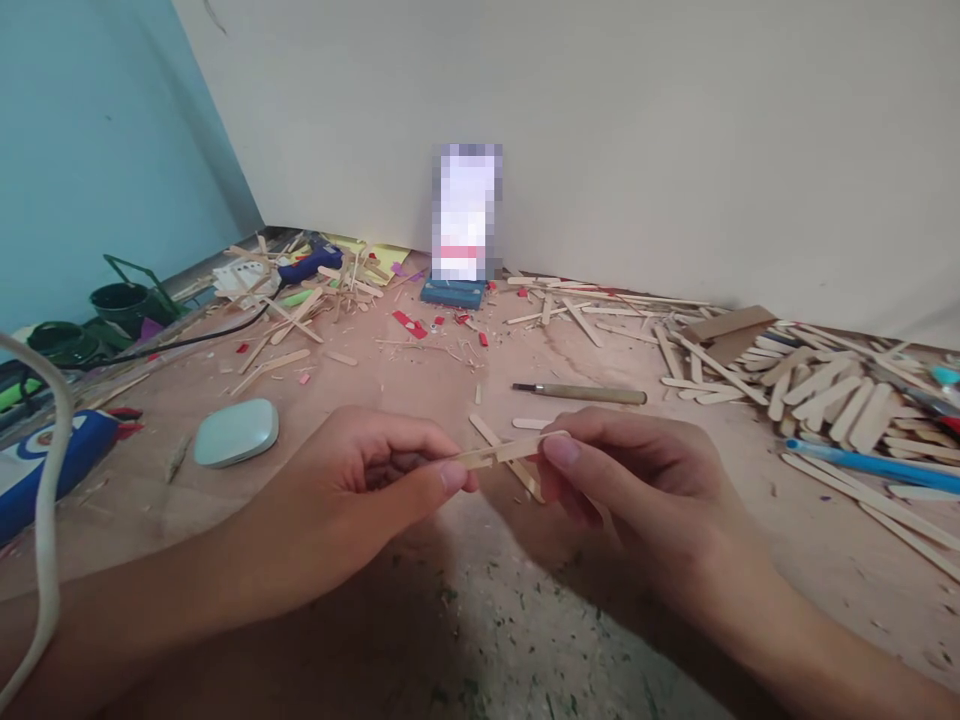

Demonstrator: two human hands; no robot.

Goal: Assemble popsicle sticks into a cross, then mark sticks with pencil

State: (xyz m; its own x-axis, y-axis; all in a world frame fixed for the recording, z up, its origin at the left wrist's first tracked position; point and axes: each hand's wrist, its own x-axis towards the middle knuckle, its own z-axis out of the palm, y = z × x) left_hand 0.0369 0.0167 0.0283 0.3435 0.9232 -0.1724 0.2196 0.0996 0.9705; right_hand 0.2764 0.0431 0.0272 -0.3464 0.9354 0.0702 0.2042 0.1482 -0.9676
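Wooden stick — btwn L hand & R hand, pinched near ends.

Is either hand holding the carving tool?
No, the carving tool lies on the table; the left hand and right hand pinch thin wood instead.

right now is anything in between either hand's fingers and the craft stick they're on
Nothing visible: the left hand and right hand pinch the held craft stick directly, near opposite ends. A loose craft stick shows behind it, not in between.
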